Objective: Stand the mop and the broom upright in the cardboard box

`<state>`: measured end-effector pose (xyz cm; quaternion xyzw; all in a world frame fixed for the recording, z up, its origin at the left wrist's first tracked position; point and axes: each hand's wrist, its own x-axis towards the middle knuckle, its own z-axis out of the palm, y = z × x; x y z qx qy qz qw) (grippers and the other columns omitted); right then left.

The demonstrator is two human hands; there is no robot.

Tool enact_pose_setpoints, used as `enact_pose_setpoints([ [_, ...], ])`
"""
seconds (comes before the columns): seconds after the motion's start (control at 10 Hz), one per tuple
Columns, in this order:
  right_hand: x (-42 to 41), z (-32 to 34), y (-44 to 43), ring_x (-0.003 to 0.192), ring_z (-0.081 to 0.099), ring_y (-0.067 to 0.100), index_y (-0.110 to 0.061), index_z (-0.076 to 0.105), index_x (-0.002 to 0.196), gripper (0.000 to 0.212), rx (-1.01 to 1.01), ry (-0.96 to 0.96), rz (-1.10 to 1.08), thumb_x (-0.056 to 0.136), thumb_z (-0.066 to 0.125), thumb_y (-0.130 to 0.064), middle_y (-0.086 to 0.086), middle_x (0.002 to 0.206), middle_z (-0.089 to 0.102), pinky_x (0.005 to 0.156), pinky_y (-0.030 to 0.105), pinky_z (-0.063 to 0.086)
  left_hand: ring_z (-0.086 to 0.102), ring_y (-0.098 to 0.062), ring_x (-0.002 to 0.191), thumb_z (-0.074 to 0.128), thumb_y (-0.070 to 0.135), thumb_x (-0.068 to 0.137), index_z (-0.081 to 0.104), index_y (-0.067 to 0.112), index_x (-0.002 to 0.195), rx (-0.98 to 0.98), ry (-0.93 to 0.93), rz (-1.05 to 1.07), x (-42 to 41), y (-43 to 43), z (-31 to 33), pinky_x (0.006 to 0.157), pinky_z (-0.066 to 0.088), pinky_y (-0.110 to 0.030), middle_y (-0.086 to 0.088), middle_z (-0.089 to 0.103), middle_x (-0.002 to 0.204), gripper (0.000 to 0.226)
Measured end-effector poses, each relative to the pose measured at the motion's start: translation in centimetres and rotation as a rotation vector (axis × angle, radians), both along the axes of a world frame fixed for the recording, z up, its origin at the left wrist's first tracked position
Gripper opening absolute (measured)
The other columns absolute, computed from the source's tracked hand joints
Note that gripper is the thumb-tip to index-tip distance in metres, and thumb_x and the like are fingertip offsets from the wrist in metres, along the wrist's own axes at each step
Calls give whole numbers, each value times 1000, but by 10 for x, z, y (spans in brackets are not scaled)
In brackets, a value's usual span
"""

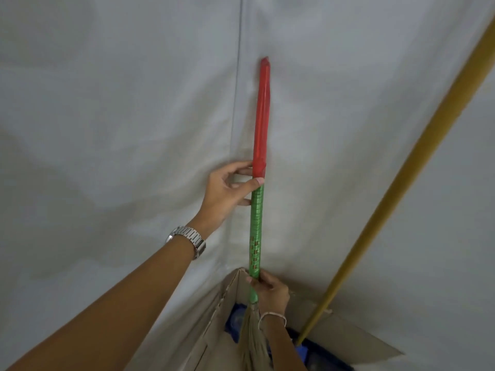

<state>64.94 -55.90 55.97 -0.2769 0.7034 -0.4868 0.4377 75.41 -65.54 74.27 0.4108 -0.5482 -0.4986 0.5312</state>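
The broom stands nearly upright, its handle green below and red above, its straw bristles hanging into the cardboard box at the bottom. My left hand pinches the handle where red meets green. My right hand grips the green handle just above the bristles, at the box's rim. The mop's yellow handle leans diagonally from the box toward the upper right; its blue head rests inside the box.
A white cloth backdrop with a vertical seam fills the wall behind. An open box flap sticks out at the lower right. Something blue lies inside the box beneath the bristles.
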Motion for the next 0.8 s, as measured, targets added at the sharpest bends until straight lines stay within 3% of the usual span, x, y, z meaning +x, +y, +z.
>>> enact_pose_setpoints([
  [0.1,4,-21,-19,84,70,19,-11,73,98,31,55,32,-15,67,79,-7,9,91,76,83,38,57,72,-13,76,76,4,74,67,22,99,-13,19,-2,2,-15,-24,58,61,-39,3,71,90,32],
  [0.2,6,-35,-30,84,69,18,-27,74,96,24,163,148,31,72,75,-27,0,89,77,74,33,57,73,-17,78,79,5,69,67,22,97,-13,30,17,3,-21,-45,55,60,-31,5,75,86,35],
  [0.3,9,-40,-38,82,69,20,-33,72,97,21,236,272,48,76,71,-37,-2,89,76,68,33,58,73,-17,81,80,8,70,67,19,99,-26,-34,46,3,-21,-62,57,60,-31,5,75,86,34],
  [0.4,12,-45,-50,86,68,26,-32,70,103,23,267,289,81,81,65,-28,5,94,75,71,35,57,72,-12,82,77,5,72,65,14,101,-42,-87,71,3,-23,-76,66,61,-30,2,73,88,32],
  [0.5,13,-52,-57,92,67,25,-29,64,114,34,225,242,169,81,65,-22,6,100,74,78,34,55,71,-11,85,76,4,74,65,9,102,-46,-112,119,5,-24,-82,76,60,-38,-3,73,94,31],
  [0.8,3,-56,-44,106,62,24,-23,43,135,54,166,277,380,85,59,-12,4,126,61,92,45,52,70,-12,88,74,7,77,64,28,95,-90,-107,227,6,-7,-77,77,58,-51,3,72,96,29],
])
